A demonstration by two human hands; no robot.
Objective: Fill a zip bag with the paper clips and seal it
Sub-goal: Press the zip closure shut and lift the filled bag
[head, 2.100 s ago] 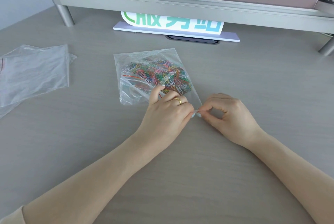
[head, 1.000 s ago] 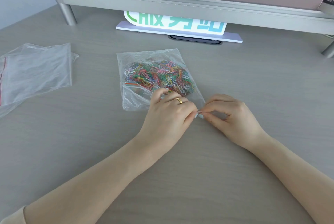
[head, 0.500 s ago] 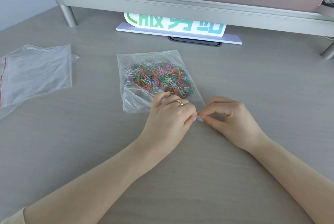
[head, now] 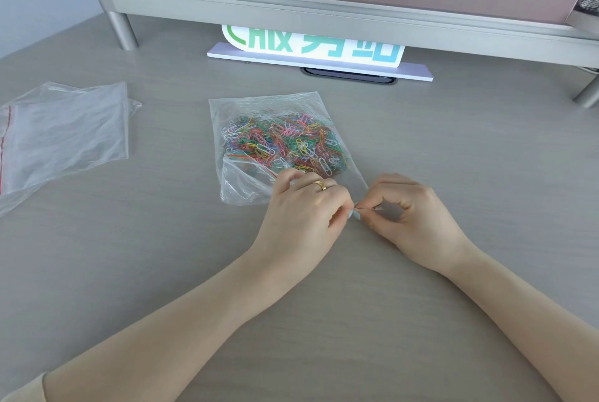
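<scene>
Spare clear zip bags [head: 68, 132] lay flat at the far left of the worktop [head: 162, 255], well apart from the work. The left forearm reached in from the lower left corner, and the left hand [head: 304, 210] rested knuckles-up on the near edge of the zip bag [head: 275, 103], fingers curled and pinching its near right corner. The paper clips [head: 282, 142] sat heaped inside that bag, at the middle of the worktop. Bare worktop stretched on both sides and toward the person. The right forearm came in from the lower right; the right hand [head: 411, 210], fingers curled, pinched the same corner, fingertips meeting the left's. A raised shelf [head: 324, 12] with a sign [head: 311, 45] beneath it bounded the far edge.
</scene>
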